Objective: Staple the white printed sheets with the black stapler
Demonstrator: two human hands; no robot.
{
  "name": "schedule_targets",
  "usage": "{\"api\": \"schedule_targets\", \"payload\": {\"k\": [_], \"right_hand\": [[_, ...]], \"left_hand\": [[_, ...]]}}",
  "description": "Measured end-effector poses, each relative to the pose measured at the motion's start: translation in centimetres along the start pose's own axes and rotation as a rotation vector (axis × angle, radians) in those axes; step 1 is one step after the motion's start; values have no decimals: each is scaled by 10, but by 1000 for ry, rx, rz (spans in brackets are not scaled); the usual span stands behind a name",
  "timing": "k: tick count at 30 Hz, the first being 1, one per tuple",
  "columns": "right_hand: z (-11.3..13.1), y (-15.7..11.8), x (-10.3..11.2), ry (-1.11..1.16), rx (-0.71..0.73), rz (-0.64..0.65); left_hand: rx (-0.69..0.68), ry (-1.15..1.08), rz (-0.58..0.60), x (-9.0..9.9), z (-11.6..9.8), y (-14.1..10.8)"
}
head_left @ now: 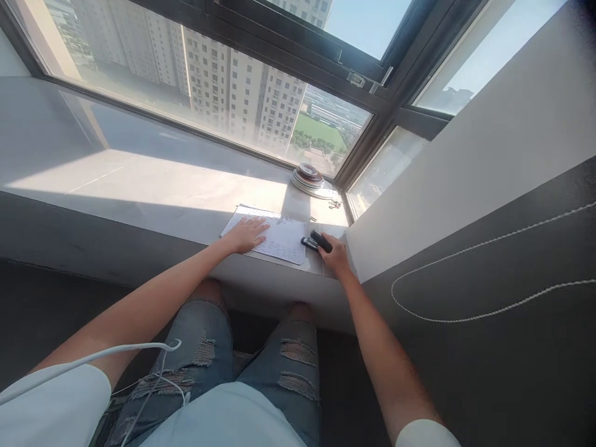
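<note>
Sheets of paper (284, 239) covered in small writing lie on the window sill in front of me. My left hand (246, 234) rests flat on their left part, fingers spread. Just past the right edge of the paper, my right hand (336, 254) is closed round a black stapler (321, 241). Its upper arm is lifted apart from its base, and the base lies close to the sill beside the paper. My palm and fingers hide the stapler's rear end.
A stack of plates or round dishes (308, 176) stands by the window corner, with small metal items (334, 203) next to it. The sill (186, 214) ends at a front edge before my knees. A beaded cord (447, 320) hangs at right; a white cable (116, 349) crosses my left arm.
</note>
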State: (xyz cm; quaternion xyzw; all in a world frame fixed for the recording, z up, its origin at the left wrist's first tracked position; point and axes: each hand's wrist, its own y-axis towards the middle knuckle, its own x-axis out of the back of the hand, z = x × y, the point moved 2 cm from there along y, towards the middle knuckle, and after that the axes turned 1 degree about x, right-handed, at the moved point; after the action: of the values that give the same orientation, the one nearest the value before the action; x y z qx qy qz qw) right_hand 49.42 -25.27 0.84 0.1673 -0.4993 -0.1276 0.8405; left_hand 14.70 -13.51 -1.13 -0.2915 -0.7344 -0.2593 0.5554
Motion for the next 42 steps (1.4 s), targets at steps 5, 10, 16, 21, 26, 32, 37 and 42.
{"api": "schedule_targets", "payload": {"k": [5,10,16,21,26,32,37,42], "right_hand": [[-7,1,9,-49,-45,-7],[-4,4,10,1,-24,63],[8,19,6,115,-9,126],[7,26,9,47,-30,189],[6,23,13,46,-85,226],[9,29,18,107,-108,306],[-2,53,11,152,-307,130],[1,70,-9,-83,-217,177]], "left_hand": [[20,-16,4,1,-2,-1],[18,-24,-19,-3,-1,1],[14,-37,-36,-5,-3,1],[8,-62,-66,-2,-4,-3],[-129,18,-127,8,-17,-3],[-283,-42,-124,2,-84,23],[-224,-109,-9,-23,-111,43],[-271,-78,1,-29,-107,40]]}}
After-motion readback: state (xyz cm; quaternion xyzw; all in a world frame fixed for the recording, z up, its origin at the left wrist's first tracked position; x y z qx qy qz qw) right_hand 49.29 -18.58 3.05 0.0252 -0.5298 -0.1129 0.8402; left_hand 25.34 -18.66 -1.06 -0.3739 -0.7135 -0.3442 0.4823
